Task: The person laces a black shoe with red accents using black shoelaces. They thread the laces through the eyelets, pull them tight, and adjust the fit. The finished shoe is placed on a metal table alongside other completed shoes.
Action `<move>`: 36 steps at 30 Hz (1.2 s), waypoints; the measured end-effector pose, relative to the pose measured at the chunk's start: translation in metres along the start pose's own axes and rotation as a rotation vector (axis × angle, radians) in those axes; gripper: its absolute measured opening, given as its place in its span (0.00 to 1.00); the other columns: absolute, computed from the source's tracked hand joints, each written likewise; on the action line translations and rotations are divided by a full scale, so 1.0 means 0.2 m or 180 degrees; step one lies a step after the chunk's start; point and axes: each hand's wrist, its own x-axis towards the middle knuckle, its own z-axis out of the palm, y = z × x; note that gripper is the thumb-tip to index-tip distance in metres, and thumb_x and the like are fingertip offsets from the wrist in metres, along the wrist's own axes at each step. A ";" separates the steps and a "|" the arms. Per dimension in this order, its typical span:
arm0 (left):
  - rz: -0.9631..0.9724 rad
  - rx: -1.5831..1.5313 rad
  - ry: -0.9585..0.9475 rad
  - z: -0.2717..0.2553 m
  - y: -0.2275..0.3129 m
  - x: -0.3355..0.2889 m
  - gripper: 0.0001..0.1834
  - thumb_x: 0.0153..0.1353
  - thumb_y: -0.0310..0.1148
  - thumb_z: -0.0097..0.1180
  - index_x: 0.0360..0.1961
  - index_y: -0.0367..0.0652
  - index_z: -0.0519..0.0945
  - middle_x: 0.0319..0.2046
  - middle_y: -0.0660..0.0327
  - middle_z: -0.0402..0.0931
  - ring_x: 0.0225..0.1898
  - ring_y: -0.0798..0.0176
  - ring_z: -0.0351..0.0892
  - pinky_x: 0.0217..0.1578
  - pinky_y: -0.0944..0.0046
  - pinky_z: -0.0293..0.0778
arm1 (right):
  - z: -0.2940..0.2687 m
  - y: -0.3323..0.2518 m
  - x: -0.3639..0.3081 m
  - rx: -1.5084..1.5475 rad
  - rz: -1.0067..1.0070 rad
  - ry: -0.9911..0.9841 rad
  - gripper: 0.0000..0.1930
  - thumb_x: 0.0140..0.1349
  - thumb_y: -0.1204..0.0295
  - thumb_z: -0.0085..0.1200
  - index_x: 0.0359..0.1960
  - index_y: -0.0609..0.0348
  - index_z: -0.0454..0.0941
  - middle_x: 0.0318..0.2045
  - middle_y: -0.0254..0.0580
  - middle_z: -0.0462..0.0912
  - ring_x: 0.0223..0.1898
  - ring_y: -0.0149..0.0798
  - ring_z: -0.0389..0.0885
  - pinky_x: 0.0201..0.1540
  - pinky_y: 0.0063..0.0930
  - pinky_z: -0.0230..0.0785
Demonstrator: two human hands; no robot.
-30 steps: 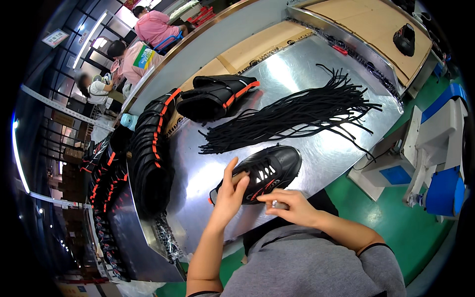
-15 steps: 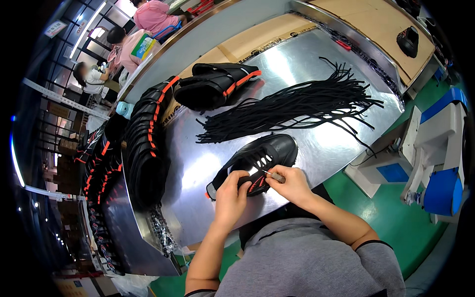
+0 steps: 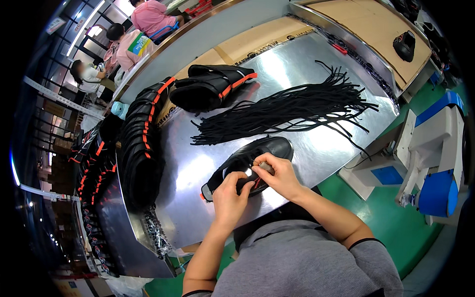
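A black shoe upper (image 3: 277, 145) with red marks on its side lies on the metal table (image 3: 185, 190), toe toward the upper right. My left hand (image 3: 229, 198) pinches the near edge of its opening, thumb and fingers closed. Over the lacing area, my right hand (image 3: 282, 179) grips a small awl-like tool (image 3: 267, 168) by its short brownish handle. Fingers hide the tool's tip and most of the eyelets. Beyond the shoe a bundle of loose black shoelaces (image 3: 292, 106) stretches across the table.
Nested black uppers with orange tabs (image 3: 141, 133) line the left side. A smaller stack (image 3: 205, 89) sits behind. One dark shoe (image 3: 404, 46) rests on cardboard (image 3: 358, 24) at far right. A white-and-blue machine (image 3: 435, 138) stands right. Several people sit at the far left.
My right hand has moved up and slightly left over the eyelets, its tool turned so the thin shaft no longer shows. My left hand keeps its pinch on the upper.
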 end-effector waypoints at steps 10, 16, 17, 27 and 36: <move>0.0305 0.0060 0.0336 0.04 -0.01 -0.01 0.13 0.54 0.28 0.69 0.38 0.36 0.80 0.33 0.53 0.82 0.31 0.53 0.83 0.33 0.61 0.76 | -0.07 -0.05 -0.20 -0.0229 0.0466 -0.0510 0.08 0.69 0.68 0.49 0.41 0.60 0.68 0.24 0.42 0.81 0.28 0.46 0.83 0.32 0.37 0.71; 0.0512 0.0016 0.0390 0.04 -0.04 -0.01 0.13 0.54 0.29 0.68 0.39 0.38 0.79 0.32 0.54 0.81 0.29 0.50 0.82 0.30 0.58 0.76 | -0.06 -0.06 -0.17 -0.0274 0.0621 -0.0614 0.07 0.69 0.71 0.50 0.40 0.61 0.68 0.24 0.40 0.81 0.26 0.38 0.81 0.31 0.30 0.70; 0.0568 0.0016 0.0398 0.04 -0.05 -0.01 0.13 0.54 0.29 0.68 0.39 0.38 0.79 0.31 0.54 0.80 0.29 0.50 0.82 0.30 0.58 0.76 | -0.06 -0.06 -0.16 -0.0273 0.0675 -0.0640 0.07 0.69 0.72 0.50 0.39 0.62 0.67 0.24 0.40 0.81 0.26 0.35 0.80 0.30 0.27 0.70; 0.1296 -0.0133 0.0030 0.06 -0.08 -0.08 0.14 0.56 0.22 0.62 0.44 0.36 0.79 0.30 0.53 0.79 0.27 0.52 0.80 0.27 0.58 0.74 | 0.04 -0.06 -0.12 0.0265 0.1237 -0.0731 0.09 0.70 0.71 0.49 0.40 0.64 0.64 0.22 0.39 0.81 0.24 0.35 0.79 0.31 0.28 0.71; -0.0444 -0.1182 -0.1490 -0.07 -0.05 0.00 0.13 0.67 0.31 0.55 0.48 0.34 0.80 0.41 0.55 0.81 0.40 0.59 0.81 0.44 0.65 0.74 | -0.34 -0.12 0.11 -0.0322 0.0446 -0.0269 0.10 0.71 0.68 0.48 0.43 0.60 0.78 0.21 0.38 0.77 0.25 0.32 0.77 0.31 0.28 0.70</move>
